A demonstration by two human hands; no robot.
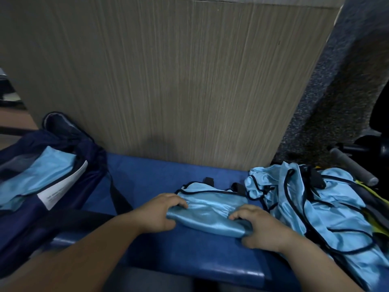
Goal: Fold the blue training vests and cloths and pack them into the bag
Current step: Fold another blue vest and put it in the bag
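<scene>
A light blue training vest (210,205) with black trim lies partly folded on the blue bench (160,249). My left hand (160,211) grips its near left edge, fingers curled over the fold. My right hand (261,226) grips the near right end of the same fold. A dark navy bag (63,199) stands open at the left, with light blue cloth (42,175) inside it. A heap of unfolded light blue vests (315,203) lies at the right, touching the folded one.
A wood-grain panel (179,81) rises right behind the bench. A white label (63,190) hangs at the bag's opening. A grey handle (353,167) and dark chair parts sit at the far right, with yellow fabric (370,192) under the heap.
</scene>
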